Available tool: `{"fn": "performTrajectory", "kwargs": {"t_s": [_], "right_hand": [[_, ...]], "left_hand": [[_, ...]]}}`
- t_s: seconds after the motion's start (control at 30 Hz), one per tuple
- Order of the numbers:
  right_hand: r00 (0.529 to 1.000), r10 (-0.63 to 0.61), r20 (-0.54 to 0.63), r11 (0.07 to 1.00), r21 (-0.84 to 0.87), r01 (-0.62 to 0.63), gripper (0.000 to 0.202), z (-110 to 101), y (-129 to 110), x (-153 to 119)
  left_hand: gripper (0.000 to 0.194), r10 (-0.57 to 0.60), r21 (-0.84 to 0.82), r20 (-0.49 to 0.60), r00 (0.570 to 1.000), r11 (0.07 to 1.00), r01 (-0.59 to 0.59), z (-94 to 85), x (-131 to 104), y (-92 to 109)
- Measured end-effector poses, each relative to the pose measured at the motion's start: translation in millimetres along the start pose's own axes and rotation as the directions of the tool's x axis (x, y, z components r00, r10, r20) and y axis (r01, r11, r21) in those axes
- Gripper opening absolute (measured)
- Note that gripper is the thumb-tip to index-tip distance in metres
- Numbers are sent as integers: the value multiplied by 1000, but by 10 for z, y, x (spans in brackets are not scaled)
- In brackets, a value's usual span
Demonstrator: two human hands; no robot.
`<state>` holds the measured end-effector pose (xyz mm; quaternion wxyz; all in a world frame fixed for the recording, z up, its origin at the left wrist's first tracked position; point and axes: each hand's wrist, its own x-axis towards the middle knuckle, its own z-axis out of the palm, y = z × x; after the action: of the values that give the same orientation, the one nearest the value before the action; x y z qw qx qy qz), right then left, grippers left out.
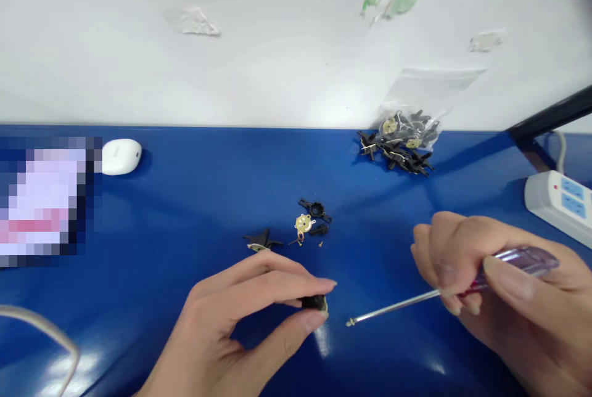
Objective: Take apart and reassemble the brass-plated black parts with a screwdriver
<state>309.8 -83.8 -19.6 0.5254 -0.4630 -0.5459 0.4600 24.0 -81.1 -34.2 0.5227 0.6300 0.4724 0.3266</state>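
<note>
Between the thumb and fingers of my left hand (259, 311) is a small black plastic part (313, 302) with a pale edge, mostly covered by the fingertips. My right hand (490, 286) grips a screwdriver (402, 305) by its clear purple handle, with the shaft pointing left. A tiny brass-coloured screw (350, 322) sits at the screwdriver's tip, a short way right of the black part and apart from it. Just beyond my left hand lie a black pronged piece (259, 240), a gold-coloured round plate (303, 223), a black ring-shaped bracket (316, 209) and a loose small screw (320, 244).
Several black parts (402, 156) lie by and inside a clear plastic bag (430, 89) against the white wall. A white case (121, 156) and a pixelated, screen-like object (46, 200) are at left, near a pale cable (50, 326). A power strip (555, 200) stands at right.
</note>
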Motion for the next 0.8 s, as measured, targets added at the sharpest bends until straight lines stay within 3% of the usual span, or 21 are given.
{"fn": "performTrajectory", "kwargs": {"t_s": [0.13,0.27,0.43,0.7,0.8], "right_hand": [[1000,1,5,1000,5,-1,33,-11,12,-20],[1000,-2,-4,1000,4,2,35,-23,15,-28],[1000,-10,10,1000,5,10,32,-26,20,-30],[1000,6,-7,1000,14,-6,33,7,5,-4],[1000,5,-9,1000,19,-5,33,30,-9,20]], "left_hand": [[17,19,-88,26,999,996,-16,13,15,10],[20,-71,-284,105,992,954,98,9,10,5],[11,-220,-508,274,936,794,335,-50,33,13],[15,-263,-661,380,887,593,459,-82,80,-15],[21,-266,-733,376,888,500,460,-93,72,-3]]}}
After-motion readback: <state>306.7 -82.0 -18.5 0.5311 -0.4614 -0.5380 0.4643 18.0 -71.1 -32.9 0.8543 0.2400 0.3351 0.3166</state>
